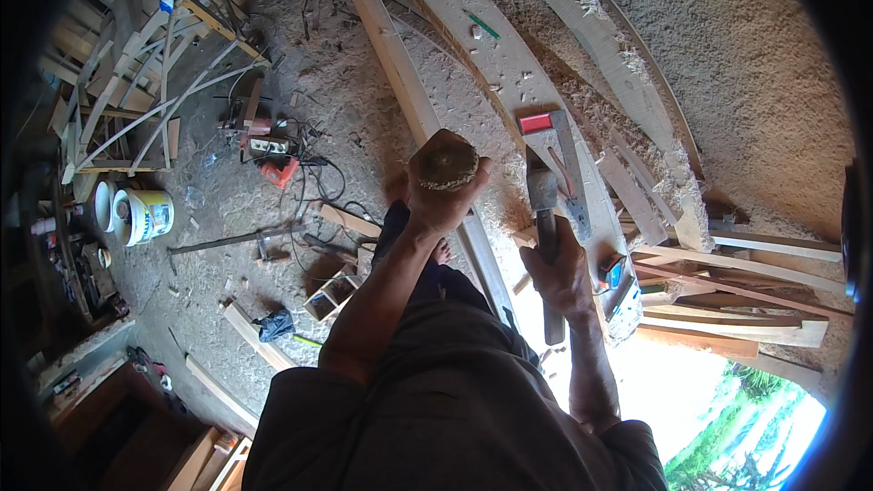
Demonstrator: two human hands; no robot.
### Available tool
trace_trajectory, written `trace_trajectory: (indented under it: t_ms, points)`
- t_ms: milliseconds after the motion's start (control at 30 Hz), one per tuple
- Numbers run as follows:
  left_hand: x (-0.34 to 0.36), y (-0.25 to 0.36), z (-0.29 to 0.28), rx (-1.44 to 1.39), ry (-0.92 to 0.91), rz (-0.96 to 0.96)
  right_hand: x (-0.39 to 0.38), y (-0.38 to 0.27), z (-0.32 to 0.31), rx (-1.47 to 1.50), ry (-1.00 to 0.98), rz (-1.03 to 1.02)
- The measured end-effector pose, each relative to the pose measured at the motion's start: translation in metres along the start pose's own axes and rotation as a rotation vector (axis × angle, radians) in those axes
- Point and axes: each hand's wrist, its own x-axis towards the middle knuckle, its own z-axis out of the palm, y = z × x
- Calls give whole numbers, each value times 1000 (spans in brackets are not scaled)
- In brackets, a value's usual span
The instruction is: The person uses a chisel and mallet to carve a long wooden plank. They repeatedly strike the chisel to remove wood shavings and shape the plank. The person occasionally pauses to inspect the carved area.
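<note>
My left hand (447, 209) is closed around a thick wooden block (446, 162), whose rough, frayed end faces up. In my right hand (562, 277) is a hammer (544, 189) with a grey metal head and a dark handle, its lower end showing below my fist. The two hands are apart, and the hammer does not touch the block. Behind the hammer, a grey metal square with a red part (535, 123) lies on a broad curved plank (509, 68). A long narrow beam (400, 64) passes behind my left hand.
Another curved plank (609, 27) carries shavings. Stacked boards (737, 309) stick out at right. On the left floor are white buckets (147, 216), a red power tool (277, 171) with cables, and a steel bar clamp (236, 241). A wooden frame (168, 118) stands behind them.
</note>
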Motion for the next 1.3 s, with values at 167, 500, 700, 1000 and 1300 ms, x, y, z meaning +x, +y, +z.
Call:
trace_trajectory:
  t_ms: [167,500,700,1000,1300]
  points:
    - [0,-1,12,39,-44,114,5,-27,-21,-74,-57,-60]
    - [-3,-31,13,314,-67,334,24,-141,-80,-458,75,-636]
    - [-26,-13,33,-30,-82,-39,21,-98,-79,-538,-101,-568]
    - [-6,0,29,390,-128,409,2,-104,-69,-583,123,-689]
    - [-24,-29,30,17,-102,7,-23,-164,-105,-32,208,-487]
